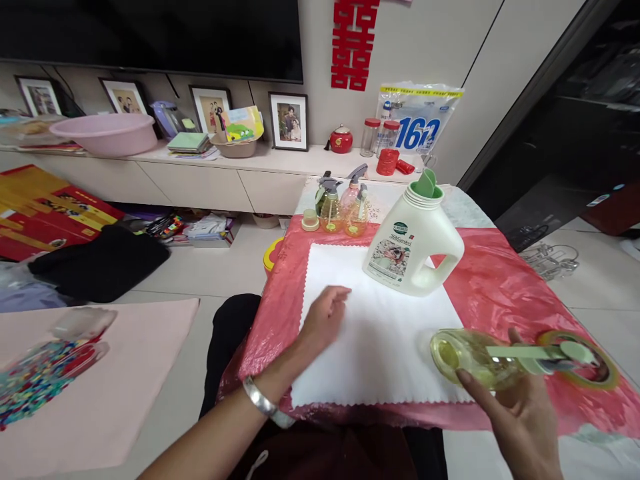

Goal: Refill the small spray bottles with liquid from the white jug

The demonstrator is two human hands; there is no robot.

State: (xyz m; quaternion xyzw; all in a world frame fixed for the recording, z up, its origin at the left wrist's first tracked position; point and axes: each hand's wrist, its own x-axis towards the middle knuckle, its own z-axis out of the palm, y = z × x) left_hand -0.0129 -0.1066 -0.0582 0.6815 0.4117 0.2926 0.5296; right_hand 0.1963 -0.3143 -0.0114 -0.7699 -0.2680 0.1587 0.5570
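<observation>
My right hand [520, 417] grips a small yellow-green spray bottle [475, 357] lying on its side, its pale green trigger head [545, 353] pointing right, over the near right part of the table. My left hand [323, 320] rests on the white cloth [380, 333], fingers loosely curled, holding nothing. A silver bangle [263, 400] sits on that wrist. A white detergent jug [413, 243] with a green funnel in its mouth stands upright at the far edge of the cloth.
The red plastic sheet [500, 287] covers the small table. Several small spray bottles [343, 210] cluster at its far left. A tape roll [600, 367] lies at the right. Low shelf [280, 160] with photo frames, pink basin [107, 133] and jars behind. Pink mat [125, 373] at left.
</observation>
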